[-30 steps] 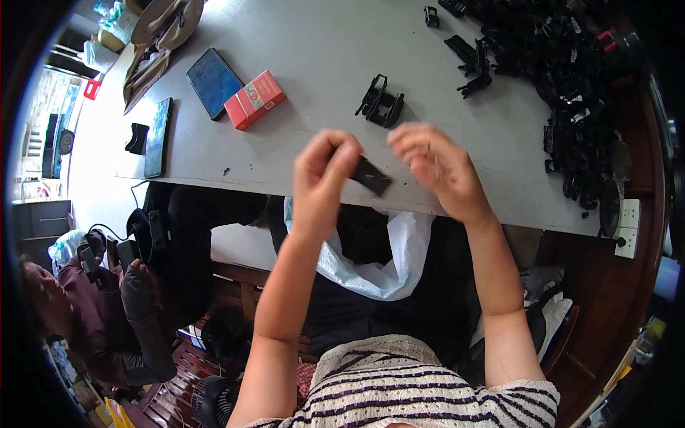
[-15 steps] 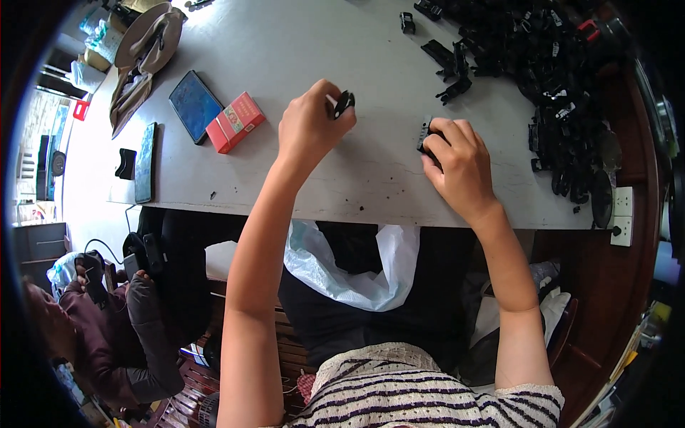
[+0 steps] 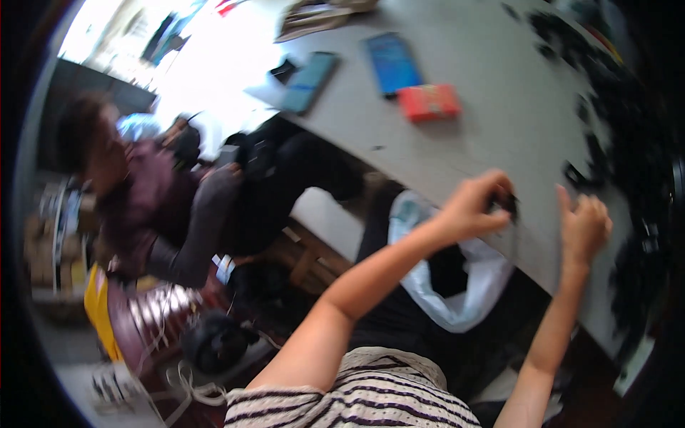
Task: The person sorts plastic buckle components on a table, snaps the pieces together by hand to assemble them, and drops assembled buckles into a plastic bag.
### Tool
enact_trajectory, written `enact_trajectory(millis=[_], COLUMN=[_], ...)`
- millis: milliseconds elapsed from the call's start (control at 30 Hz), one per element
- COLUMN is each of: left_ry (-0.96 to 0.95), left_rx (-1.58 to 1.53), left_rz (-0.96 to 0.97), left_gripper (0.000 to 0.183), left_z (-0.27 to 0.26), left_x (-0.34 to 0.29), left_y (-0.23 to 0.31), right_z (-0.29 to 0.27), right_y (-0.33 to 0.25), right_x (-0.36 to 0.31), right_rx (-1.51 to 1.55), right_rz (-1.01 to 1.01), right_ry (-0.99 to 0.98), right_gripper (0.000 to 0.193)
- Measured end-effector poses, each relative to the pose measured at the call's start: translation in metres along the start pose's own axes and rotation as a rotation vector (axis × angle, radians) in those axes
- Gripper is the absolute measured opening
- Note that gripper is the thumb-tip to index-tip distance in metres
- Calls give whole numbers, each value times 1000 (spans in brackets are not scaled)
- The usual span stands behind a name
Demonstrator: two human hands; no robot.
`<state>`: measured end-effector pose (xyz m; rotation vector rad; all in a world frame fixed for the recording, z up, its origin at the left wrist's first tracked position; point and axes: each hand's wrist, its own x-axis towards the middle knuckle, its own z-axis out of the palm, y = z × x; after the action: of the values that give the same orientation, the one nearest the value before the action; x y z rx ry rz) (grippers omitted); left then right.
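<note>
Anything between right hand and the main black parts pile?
Nothing visible on its right side: just grey tabletop before the pile of black plastic parts. Ahead of the right hand, loose black parts lie near the pile's edge. Blur hides finer detail.

A hand could pass over the broad open stretch of flat, pale grey surface [image 3: 510, 118] between the small red rectangular carton [image 3: 429, 103] and the dense heap of black plastic parts [image 3: 638, 135]. That heap blocks the right side, with loose black plastic pieces [image 3: 594, 153] along its left fringe, just beyond the right hand [image 3: 585, 222]. A small dark object [image 3: 508, 205] in the left hand [image 3: 479, 203] narrows the gap between the hands. Leftward, the carton and the blue-screened rectangular phone [image 3: 394, 63] obstruct together; the crumpled white plastic bag [image 3: 460, 317] occupies room below the near edge.
</note>
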<state>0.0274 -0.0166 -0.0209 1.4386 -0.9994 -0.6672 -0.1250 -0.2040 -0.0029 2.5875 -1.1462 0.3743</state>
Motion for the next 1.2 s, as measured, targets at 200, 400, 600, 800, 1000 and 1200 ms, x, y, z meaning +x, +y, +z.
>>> enact_trajectory(millis=[200,400,600,800,1000,1200], left_ry=[99,190,320,348,377,414], left_rx=[-55,-111,-155,-232,-202,-298], left_rz=[-22,-33,50,78,86,46], left_gripper=[27,27,28,29,31,33], left_z=[-9,-17,-6,0,4,7], left_x=[-32,-48,-50,-58,-61,-68], left_y=[3,2,10,26,28,24], right_z=[6,33,-51,-50,-60,-64], right_y=[-27,-15,-53,-96,-101,-104], right_x=[19,37,-18,-59,-70,-77], right_rx=[113,297,1407,1746,1871,1912], right_rz=[-122,-289,-9,199,297,319], right_ry=[38,-50,-243,-222,-231,-224], right_gripper=[29,23,31,31,34,37])
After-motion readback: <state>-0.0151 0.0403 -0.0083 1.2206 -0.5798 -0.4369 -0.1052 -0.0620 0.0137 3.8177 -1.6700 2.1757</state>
